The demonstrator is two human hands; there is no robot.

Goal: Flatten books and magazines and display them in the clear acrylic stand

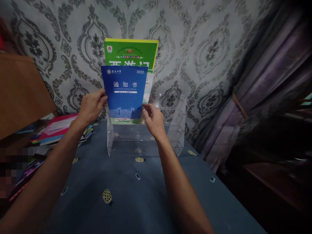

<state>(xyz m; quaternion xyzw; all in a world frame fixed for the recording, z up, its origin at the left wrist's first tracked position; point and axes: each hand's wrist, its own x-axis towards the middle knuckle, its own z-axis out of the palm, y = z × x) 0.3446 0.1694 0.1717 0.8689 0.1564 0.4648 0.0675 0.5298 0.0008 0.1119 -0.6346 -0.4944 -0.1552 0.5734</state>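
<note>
Far left, a brown wooden board (20,94) is seen leaning by the wall, and below it a messy stack of colourful books with a pink cover on top (60,128) is spread on the dark blue patterned tablecloth (136,201).

Next over, the left hand (91,105) is closed on the left edge of a thin blue booklet with white Chinese lettering and "2022" printed on it (124,92), thumb in front and fingers tucked behind. The booklet is held upright, its bottom edge down inside the clear acrylic tiered rack (175,130) that's parked against the grey damask wallpaper (207,48). Right behind it, a bigger green book with a yellow top edge (131,53) is stood in the back slot, so it's partly covered.

The right hand (152,120) is pinched on the booklet's lower right corner. The front tiers of the rack look unfilled.

Far right, a purple curtain tied back with a band (263,91) is hung.
</note>
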